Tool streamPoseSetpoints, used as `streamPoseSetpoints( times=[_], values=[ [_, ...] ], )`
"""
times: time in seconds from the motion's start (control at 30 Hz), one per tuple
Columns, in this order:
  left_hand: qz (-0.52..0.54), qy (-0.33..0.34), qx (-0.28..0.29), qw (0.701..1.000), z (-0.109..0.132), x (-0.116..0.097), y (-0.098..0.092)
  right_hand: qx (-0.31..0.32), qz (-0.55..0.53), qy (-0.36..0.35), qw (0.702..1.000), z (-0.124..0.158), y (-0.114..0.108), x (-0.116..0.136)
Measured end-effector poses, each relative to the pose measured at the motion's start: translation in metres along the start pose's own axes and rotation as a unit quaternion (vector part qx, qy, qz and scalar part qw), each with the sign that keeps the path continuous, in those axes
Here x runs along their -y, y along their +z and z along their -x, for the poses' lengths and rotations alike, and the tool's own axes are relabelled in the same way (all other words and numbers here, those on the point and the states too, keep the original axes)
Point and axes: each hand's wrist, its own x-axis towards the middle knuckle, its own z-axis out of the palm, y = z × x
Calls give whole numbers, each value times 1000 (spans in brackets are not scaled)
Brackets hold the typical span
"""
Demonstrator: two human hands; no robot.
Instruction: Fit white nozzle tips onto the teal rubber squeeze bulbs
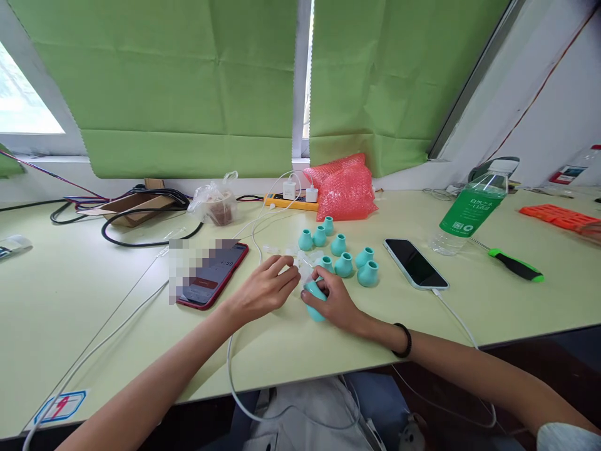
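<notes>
The right hand (334, 302) wraps its fingers tight around a teal silicone cap (313, 295) at the near middle of the surface (117, 300). The left hand (265, 289) pinches a small clear part (304, 263) against it. If that pinch slips, the part may scatter the teal caps (345, 263) just beyond.

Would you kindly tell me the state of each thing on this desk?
Right hand, closed on a teal cup.
Left hand, fingertips at a clear part; grip unclear.
Other cups, upright, loose.
Red phone, screen lit.
Second phone, screen dark, cabled.
Power strip, two chargers plugged in.
Screwdriver, lying flat.
</notes>
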Motion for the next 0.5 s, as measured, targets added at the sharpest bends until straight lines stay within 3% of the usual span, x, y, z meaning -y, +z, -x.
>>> streamPoseSetpoints(
  times=[0.13, 0.27, 0.5],
  values=[
    [-3, 22, 3, 1000, 0, 0, 3, 9, 17, -8, 1000, -1, 0, -3],
    [28, -1, 0, 1000, 0, 0, 5, 12, -9, 8, 1000, -2, 0, -2],
    [58, -61, -70, 994, -1, -3, 10, 22, -124, 79, 989, -4, 1, 4]
  ],
)
